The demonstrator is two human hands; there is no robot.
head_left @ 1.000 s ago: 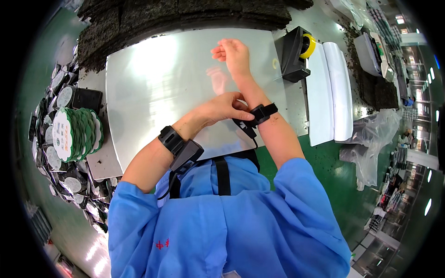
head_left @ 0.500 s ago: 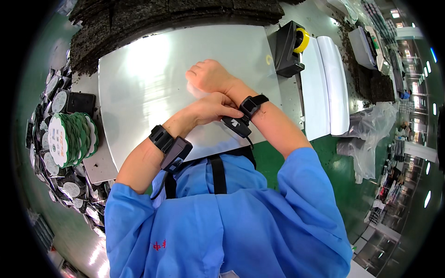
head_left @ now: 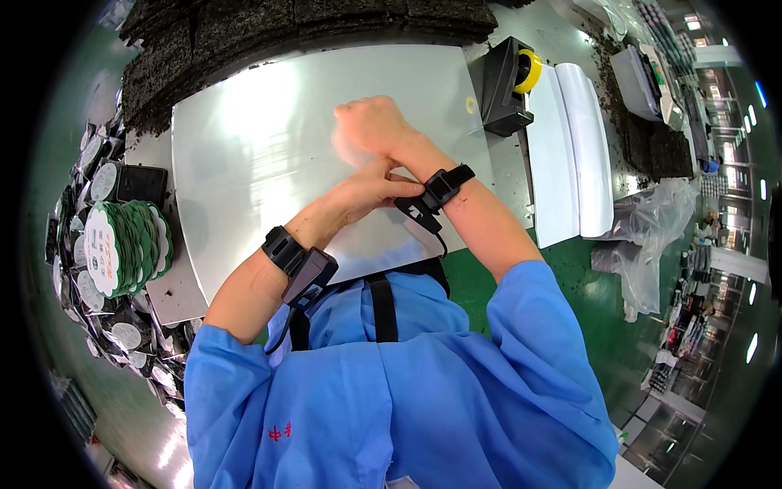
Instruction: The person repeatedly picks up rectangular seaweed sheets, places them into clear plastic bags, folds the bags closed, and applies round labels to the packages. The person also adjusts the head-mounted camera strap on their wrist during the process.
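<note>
My left hand (head_left: 368,192) reaches across to my right wrist. Its thumb and fingers close on the black wrist strap (head_left: 442,187) there, beside a small black box (head_left: 418,213) with a cable. My right hand (head_left: 376,126) is a loose fist, back of the hand up, with nothing seen in it; it is held above a shiny whitish sheet (head_left: 236,179) on the table. A second black strap (head_left: 283,248) with a black box (head_left: 310,277) sits on my left forearm.
Dark, crumbly slabs (head_left: 269,28) line the far edge. A black tape dispenser (head_left: 505,98) with yellow tape and a white roll of sheet (head_left: 585,155) lie at right. Green-wound spools (head_left: 122,248) and a pile of black bundles (head_left: 122,334) are at left. Clear plastic (head_left: 652,236) hangs at right.
My right fist has shifted slightly right and turned a little. The left thumb has moved up onto the strap, and the small box by it has tilted slightly.
</note>
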